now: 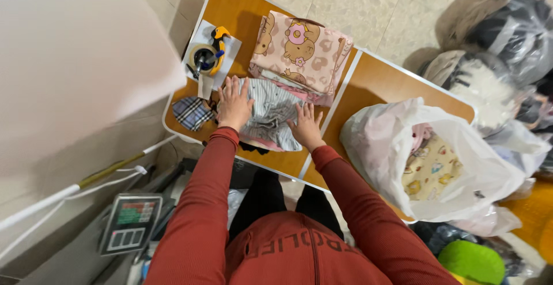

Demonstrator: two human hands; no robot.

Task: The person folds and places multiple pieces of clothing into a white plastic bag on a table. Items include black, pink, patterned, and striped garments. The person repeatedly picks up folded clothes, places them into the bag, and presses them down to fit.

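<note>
A grey striped garment [269, 112] lies on the orange folding table [380, 80], on top of a pink piece. My left hand [234, 102] lies flat on its left side, fingers spread. On the garment's right edge my right hand [305, 126] rests flat, fingers apart. Just beyond the garment lies a folded pink cloth with brown cartoon animals [299, 49]. Both arms wear dark red sleeves.
A tape dispenser [208, 54] on white paper and a small plaid cloth [191, 112] sit at the table's left end. A white plastic bag of clothes [438, 158] fills the right end. Dark bags [507, 37] lie on the floor beyond. A scale [129, 223] is lower left.
</note>
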